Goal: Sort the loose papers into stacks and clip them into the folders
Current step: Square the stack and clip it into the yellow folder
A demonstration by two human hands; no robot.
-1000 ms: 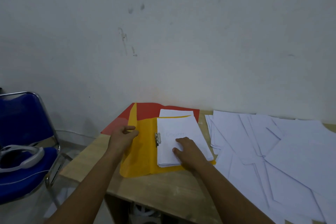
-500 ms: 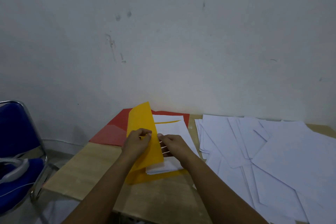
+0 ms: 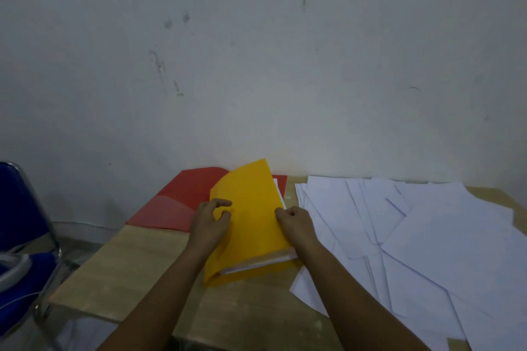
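i judged the step in hand to be closing the yellow folder [image 3: 251, 225] over its clipped stack, and to do it well i wanted the cover laid flat from the spine side outward, so no sheet corner got creased under it. nearest me, the white edge of the paper stack [image 3: 258, 263] showed inside the folder's near end, the cover arched above it and not yet flat. on the folder's left part my left hand [image 3: 209, 222] rested with fingers loosely curled, tips touching the cover, gripping nothing that i could see. at the folder's right edge my right hand [image 3: 295, 221] had its fingers curled onto the cover's rim, seemingly pinching it. right of the folder lay the loose papers [image 3: 413, 236], spread and overlapping. behind the folder, a red folder [image 3: 182, 202] lay open against the wall.
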